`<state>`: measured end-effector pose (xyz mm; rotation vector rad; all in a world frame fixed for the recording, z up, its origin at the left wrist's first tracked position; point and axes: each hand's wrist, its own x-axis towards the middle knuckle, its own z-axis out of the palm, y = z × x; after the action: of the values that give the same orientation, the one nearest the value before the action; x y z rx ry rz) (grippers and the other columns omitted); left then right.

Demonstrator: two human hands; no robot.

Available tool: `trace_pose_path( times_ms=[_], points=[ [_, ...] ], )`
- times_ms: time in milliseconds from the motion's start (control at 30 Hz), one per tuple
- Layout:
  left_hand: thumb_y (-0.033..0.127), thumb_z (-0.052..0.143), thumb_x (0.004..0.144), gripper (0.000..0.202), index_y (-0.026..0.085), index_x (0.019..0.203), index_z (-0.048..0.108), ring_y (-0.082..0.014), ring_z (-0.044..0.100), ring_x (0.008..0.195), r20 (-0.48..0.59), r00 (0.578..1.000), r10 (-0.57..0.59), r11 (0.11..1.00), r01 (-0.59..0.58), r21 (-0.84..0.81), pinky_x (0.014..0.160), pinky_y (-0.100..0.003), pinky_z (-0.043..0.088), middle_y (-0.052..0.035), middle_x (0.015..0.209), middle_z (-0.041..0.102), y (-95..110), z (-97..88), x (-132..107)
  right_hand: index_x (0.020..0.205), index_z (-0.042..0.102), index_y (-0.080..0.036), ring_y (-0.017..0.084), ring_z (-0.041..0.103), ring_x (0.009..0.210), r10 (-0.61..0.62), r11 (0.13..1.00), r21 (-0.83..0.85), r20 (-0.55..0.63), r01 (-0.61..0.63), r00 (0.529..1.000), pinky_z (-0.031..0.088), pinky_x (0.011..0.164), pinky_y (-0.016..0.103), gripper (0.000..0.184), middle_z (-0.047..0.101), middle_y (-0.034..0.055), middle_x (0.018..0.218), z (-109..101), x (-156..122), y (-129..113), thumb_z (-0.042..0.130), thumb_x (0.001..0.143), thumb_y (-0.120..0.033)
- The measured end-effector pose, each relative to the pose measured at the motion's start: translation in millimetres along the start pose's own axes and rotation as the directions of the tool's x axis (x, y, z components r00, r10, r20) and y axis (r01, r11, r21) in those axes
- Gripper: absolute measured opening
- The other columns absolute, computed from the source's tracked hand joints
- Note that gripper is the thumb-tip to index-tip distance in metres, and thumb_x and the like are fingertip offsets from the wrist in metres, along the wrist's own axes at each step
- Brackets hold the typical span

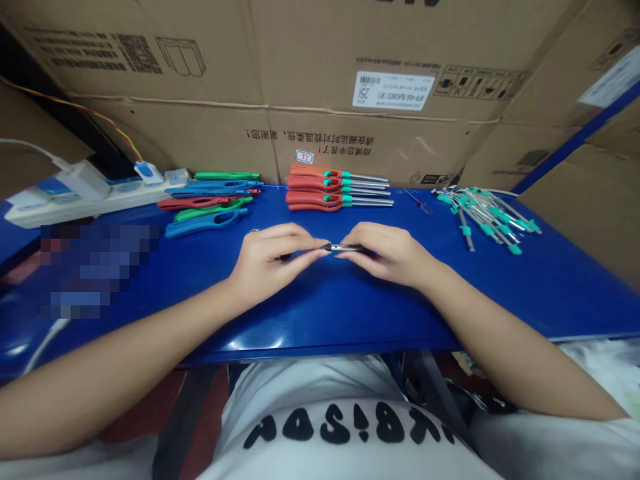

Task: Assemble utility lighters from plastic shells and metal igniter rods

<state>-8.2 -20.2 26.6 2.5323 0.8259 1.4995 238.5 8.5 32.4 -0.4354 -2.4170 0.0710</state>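
Observation:
Over the middle of the blue table, my left hand (273, 257) and my right hand (390, 250) face each other, fingertips almost meeting. Between them is a short, thin metal tube (344, 247) with a dark end piece. My left thumb and forefinger pinch the dark end, while my right fingers close around the tube's other side, hiding part of it. Just beyond my hands lies a neat stack of orange utility lighters (315, 201) with green triggers and metal nozzles. To the right rests a heap of metal nozzle tubes (487, 217) with green parts.
Blue, red and green lighter handles (205, 223) lie at the left, near a white power strip (95, 197) with plugs. A small screwdriver (417, 201) lies beyond my right hand. Cardboard (200, 127) walls the table's back. A blurred patch covers the left side.

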Motion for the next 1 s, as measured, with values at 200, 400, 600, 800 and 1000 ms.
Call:
trace_pose_path(
  times_ms=[200,400,600,800,1000],
  points=[
    [0.019,0.077,0.088,0.009,0.016,0.095,0.081,-0.0124,0.072,0.075,-0.003,1.0,-0.014,0.999,0.014,-0.035,0.066,-0.02,0.055,-0.006,0.087,0.078,-1.4,2.3,-0.9,0.102,0.067,-0.017,0.017,0.069,0.081,0.03,0.999,-0.034,0.041,-0.028,0.999,0.054,0.072,0.027,0.019,0.074,0.0079,0.091,-0.5,-1.3,1.5,0.054,0.103,-0.032],
    [0.021,0.077,0.088,0.008,0.017,0.093,0.081,-0.0122,0.071,0.072,-0.004,0.999,-0.049,0.998,0.049,-0.04,0.061,-0.02,0.053,-0.0055,0.086,0.079,-0.6,2.1,0.0,0.102,0.067,-0.017,0.017,0.069,0.081,0.035,0.998,-0.056,0.042,-0.033,0.998,0.054,0.072,0.027,0.02,0.074,0.0079,0.092,-1.5,-1.1,1.7,0.054,0.103,-0.032],
    [0.021,0.076,0.089,0.009,0.019,0.096,0.08,-0.0117,0.072,0.073,-0.01,1.0,0.011,1.0,-0.011,0.001,0.067,-0.019,0.056,-0.0045,0.086,0.079,1.1,1.3,-1.1,0.102,0.067,-0.017,0.017,0.07,0.082,-0.025,0.991,-0.133,-0.012,0.024,1.0,0.053,0.07,0.027,0.016,0.074,0.0076,0.092,-2.2,-0.9,0.5,0.054,0.102,-0.027],
    [0.02,0.077,0.087,0.009,0.019,0.096,0.08,-0.0116,0.073,0.074,-0.025,0.998,0.061,0.998,-0.06,0.022,0.072,-0.019,0.058,-0.0042,0.089,0.079,5.2,-0.2,-1.6,0.102,0.066,-0.019,0.017,0.07,0.082,-0.151,0.946,-0.306,-0.109,0.111,0.982,0.053,0.068,0.027,0.011,0.076,0.0069,0.091,-2.9,-0.8,-1.2,0.056,0.099,-0.022],
    [0.022,0.079,0.086,0.013,0.021,0.099,0.08,-0.0118,0.073,0.075,-0.023,0.995,0.092,0.995,-0.092,0.032,0.073,-0.02,0.059,-0.0026,0.088,0.079,7.3,-1.2,-2.2,0.105,0.067,-0.021,0.016,0.067,0.078,-0.204,0.904,-0.403,-0.112,0.143,0.973,0.05,0.066,0.027,0.011,0.075,0.0052,0.092,-4.4,-2.0,-3.0,0.057,0.099,-0.021]
  ],
)
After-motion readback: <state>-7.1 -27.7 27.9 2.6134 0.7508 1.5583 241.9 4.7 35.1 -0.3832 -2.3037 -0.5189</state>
